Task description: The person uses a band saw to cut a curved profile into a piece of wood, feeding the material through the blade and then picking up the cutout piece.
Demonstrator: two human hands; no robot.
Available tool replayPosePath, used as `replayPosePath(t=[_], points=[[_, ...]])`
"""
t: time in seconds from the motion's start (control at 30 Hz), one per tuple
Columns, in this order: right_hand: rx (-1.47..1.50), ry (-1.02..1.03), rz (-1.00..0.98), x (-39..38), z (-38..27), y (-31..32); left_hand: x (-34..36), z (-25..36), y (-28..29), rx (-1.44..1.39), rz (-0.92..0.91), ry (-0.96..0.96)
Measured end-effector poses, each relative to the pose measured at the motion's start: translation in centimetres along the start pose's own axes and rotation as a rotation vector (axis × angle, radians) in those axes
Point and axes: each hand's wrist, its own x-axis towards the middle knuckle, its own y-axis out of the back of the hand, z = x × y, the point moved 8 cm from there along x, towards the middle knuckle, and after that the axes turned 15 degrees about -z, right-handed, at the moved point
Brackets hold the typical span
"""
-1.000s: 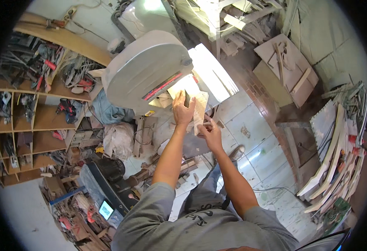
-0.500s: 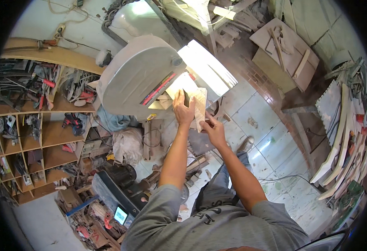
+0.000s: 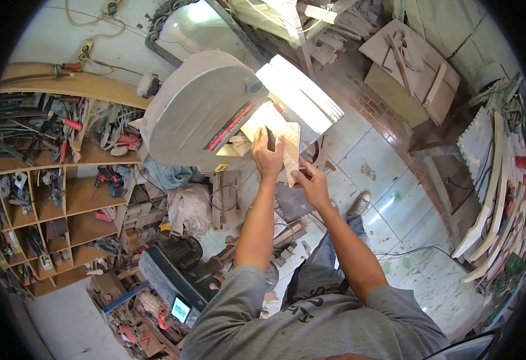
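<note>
A pale, flat piece of wood (image 3: 291,144) lies at the lit table of a band saw (image 3: 200,108) with a big grey wheel cover. On its left side is my left hand (image 3: 267,159), thumb on the wood and fingers stretched forward. A dark strip shows between that thumb and the fingers. My right hand (image 3: 314,185) pinches the near end of the wood, between thumb and bent fingers. Just left of my left hand, small wood offcuts (image 3: 239,144) sit beside the saw. The blade cannot be made out.
Shelves (image 3: 89,204) crammed with tools stand on the left. Below them are a dark motor (image 3: 182,252) and scrap wood. A board-topped stand (image 3: 416,66) is at far right, with curved wooden strips (image 3: 485,198) leaning nearer. Scraps litter the tiled floor (image 3: 395,210).
The wood and both hands have shifted slightly forward and right in the picture, as the whole view moved a little. Both hands keep their places on the wood.
</note>
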Motion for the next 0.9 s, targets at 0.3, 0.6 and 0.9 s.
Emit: replayPosePath(t=[0.3, 0.6, 0.9], points=[[-0.006, 0.0, 0.006, -0.1, -0.9, -0.2, 0.0, 0.3, 0.2, -0.008, -0.009, 0.018], [-0.048, -0.024, 0.019, 0.1, -1.1, -0.1, 0.0, 0.2, 0.2, -0.03, -0.021, 0.045], [-0.023, -0.039, 0.023, 0.2, -1.4, -0.2, 0.1, 0.0, 0.1, -0.035, -0.025, 0.067]])
